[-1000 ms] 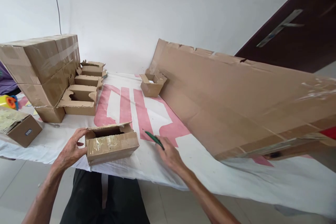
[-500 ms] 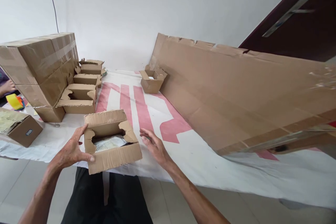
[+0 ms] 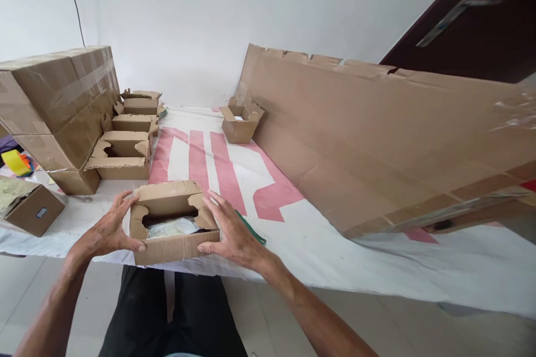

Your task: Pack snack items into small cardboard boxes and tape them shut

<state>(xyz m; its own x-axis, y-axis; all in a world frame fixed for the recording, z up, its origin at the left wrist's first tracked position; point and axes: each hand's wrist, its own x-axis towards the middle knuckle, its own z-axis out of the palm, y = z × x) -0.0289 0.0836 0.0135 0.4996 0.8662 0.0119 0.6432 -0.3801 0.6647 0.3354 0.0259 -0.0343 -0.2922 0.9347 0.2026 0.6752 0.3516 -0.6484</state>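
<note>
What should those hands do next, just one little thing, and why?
Probably ease the right side flap outward with the right hand, while the left hand steadies the open box. Both hands are on the box, and that flap juts over the opening, narrowing the way to the pale contents inside.

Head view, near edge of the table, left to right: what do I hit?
Box with a small label → left hand → open cardboard box → right hand.
</note>
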